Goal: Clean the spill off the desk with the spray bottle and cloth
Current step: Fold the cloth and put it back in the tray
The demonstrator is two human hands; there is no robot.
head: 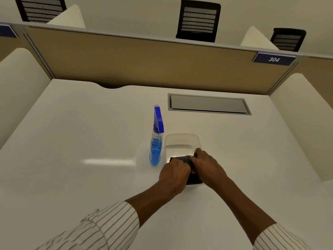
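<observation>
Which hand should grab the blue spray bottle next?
Probably the left hand. The spray bottle stands upright just beyond it, left of the container, while the right hand would have to cross over.

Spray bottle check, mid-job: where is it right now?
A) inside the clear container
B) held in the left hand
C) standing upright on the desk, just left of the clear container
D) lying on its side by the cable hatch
C: the spray bottle stands upright beside the clear container, untouched, while the left hand and right hand both grip the dark cloth.
</observation>
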